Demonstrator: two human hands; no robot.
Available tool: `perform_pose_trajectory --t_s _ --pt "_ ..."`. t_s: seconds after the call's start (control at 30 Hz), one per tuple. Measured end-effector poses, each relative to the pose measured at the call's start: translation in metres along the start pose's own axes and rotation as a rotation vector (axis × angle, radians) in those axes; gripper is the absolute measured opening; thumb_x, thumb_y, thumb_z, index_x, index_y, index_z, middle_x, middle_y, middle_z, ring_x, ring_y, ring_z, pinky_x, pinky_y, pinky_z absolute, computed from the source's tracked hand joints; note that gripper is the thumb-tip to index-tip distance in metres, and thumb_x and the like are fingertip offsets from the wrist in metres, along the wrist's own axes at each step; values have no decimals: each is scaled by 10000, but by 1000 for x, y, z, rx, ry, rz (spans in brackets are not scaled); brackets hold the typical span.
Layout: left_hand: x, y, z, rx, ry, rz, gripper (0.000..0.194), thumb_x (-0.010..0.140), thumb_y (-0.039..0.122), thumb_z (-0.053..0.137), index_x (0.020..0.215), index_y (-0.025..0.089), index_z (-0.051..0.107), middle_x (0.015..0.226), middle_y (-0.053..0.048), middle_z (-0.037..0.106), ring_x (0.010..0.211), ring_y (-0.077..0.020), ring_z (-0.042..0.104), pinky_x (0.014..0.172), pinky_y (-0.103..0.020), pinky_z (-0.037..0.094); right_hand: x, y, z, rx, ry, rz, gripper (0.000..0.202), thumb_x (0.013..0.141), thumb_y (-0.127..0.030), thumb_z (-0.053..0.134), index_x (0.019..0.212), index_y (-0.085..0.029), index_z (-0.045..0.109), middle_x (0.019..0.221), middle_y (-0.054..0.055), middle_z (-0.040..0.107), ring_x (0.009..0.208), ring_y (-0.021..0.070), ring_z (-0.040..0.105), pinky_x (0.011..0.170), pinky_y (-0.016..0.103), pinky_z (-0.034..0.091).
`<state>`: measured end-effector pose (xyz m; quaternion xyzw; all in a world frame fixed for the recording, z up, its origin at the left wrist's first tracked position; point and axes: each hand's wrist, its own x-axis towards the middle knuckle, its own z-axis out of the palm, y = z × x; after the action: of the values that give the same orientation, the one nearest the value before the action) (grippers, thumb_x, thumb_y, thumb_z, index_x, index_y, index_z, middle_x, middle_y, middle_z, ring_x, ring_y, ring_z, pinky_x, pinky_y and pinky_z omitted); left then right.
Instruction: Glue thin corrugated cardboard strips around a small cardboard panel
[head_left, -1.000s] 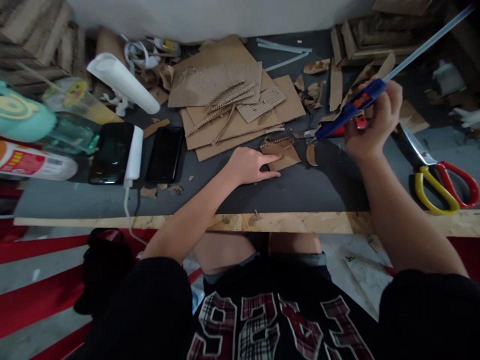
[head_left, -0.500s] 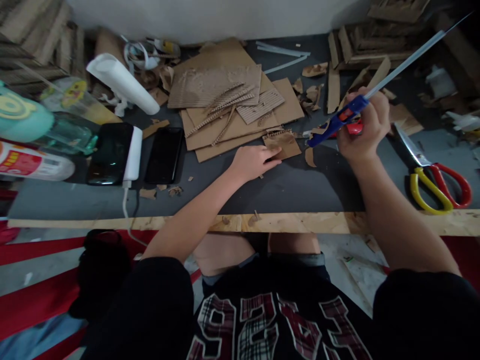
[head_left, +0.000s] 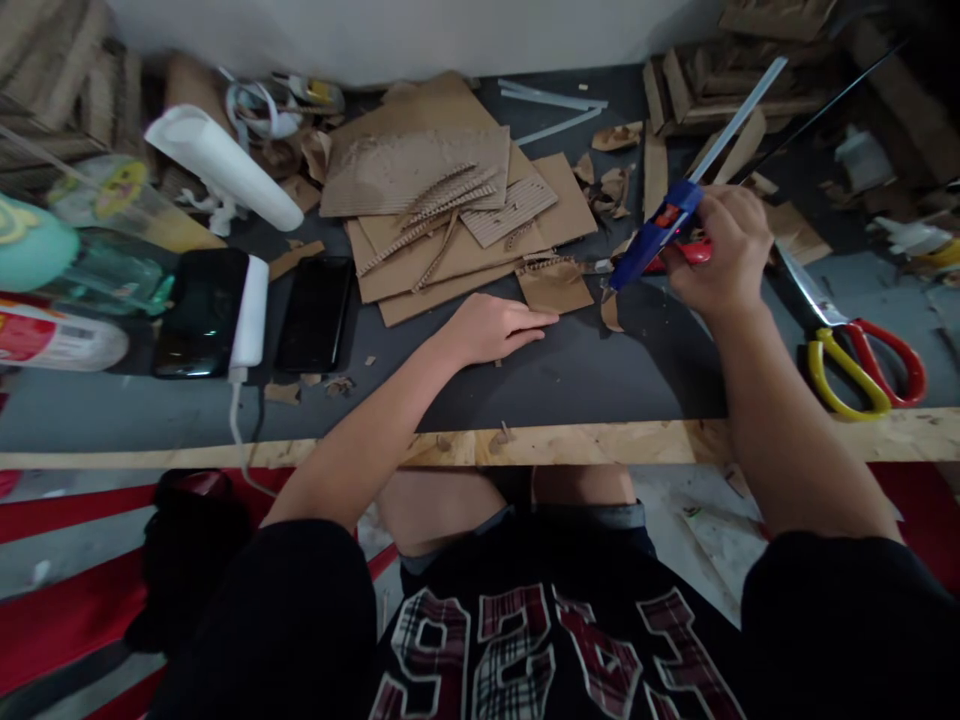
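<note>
My right hand point(head_left: 726, 245) is wrapped round a blue hot glue gun point(head_left: 654, 235). A glue stick point(head_left: 742, 118) juts from its back end, up and to the right, and its tip points down left near a torn brown scrap point(head_left: 611, 308). My left hand point(head_left: 499, 328) lies on the dark tabletop with its fingers stretched to the right. The fingertips are at the near edge of a small cardboard piece point(head_left: 556, 286); whether they touch it I cannot tell. A ridged strip runs along that piece's far edge. Something red point(head_left: 694, 253) shows beside the gun, partly hidden by my right hand.
Stacked cardboard sheets point(head_left: 420, 165) with corrugated strips lie behind my left hand. Red-and-yellow-handled scissors point(head_left: 851, 350) rest at right. Two phones point(head_left: 315, 310), bottles point(head_left: 56, 335) and a white roll point(head_left: 225, 165) are at left. Several glue sticks point(head_left: 555, 100) lie at the back.
My left fingers have drawn back off the small cardboard piece to its near edge. The glue gun has tilted more upright in my right hand. The view has shifted slightly.
</note>
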<state>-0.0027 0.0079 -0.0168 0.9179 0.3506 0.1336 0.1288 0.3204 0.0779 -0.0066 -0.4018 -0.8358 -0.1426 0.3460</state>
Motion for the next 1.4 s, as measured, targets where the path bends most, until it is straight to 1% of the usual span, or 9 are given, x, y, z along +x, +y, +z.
perform_pose_trajectory --t_s 0.2,0.3,0.4,0.57,0.77,0.9,1.07,1.23,1.4 --pt "-2 5 7 158 136 -82 411 989 518 434 974 175 660 589 -8 655 511 -123 564 516 -221 313 2 -13 -2 52 -94 50 403 928 -383 502 1302 -234 511 1273 121 610 1282 297 549 1098 564 451" --pt "2 4 5 199 82 -161 544 960 609 427 1209 169 626 619 -23 676 502 -137 570 480 -227 293 2 -13 0 10 -120 92 452 919 -364 495 1360 -275 452 1334 116 577 1324 309 518 1096 580 450" --pt "3 1 0 205 -4 -246 718 924 672 439 1410 152 530 641 -45 698 518 -158 600 470 -234 292 -2 -6 6 -4 -60 72 519 901 -390 517 1386 -233 421 1339 145 566 1294 325 539 1056 558 485" --pt "-2 -6 -8 99 -2 -184 602 919 620 473 1248 160 679 725 -71 732 647 -173 663 554 -244 384 -10 -3 9 54 43 121 545 914 -490 504 1359 -179 465 1325 192 549 1266 376 546 1035 583 482" --pt "-1 -7 -4 55 6 -203 474 946 517 488 1271 231 681 703 -37 715 641 -145 640 535 -232 330 -4 -26 3 14 100 32 506 944 -436 464 1376 -172 461 1289 152 580 1213 352 580 1006 592 498" --pt "2 -5 -2 58 -4 -205 483 969 523 458 1323 253 642 740 -41 721 640 -138 619 519 -232 295 0 -31 2 -11 33 62 464 946 -427 457 1383 -269 442 1309 86 584 1226 323 588 1031 565 499" --pt "1 -6 -2 12 12 -205 494 968 538 455 1320 249 646 733 -41 722 644 -140 626 522 -234 309 2 -26 2 35 -35 23 443 874 -334 545 1290 -183 533 1241 123 628 1215 309 587 1067 537 484" --pt "2 -5 -1 -2 30 -219 454 955 519 497 1295 267 661 719 -21 726 671 -146 654 535 -229 319 2 -17 3 48 -203 145 396 885 -379 529 1262 -258 535 1285 102 617 1259 310 560 1100 554 463" --pt "2 -2 -5 11 5 -225 433 950 463 529 1321 267 635 750 -15 738 682 -145 657 552 -224 323 3 -13 9 28 -194 168 447 843 -330 554 1285 -296 500 1295 90 613 1263 299 551 1107 558 458"
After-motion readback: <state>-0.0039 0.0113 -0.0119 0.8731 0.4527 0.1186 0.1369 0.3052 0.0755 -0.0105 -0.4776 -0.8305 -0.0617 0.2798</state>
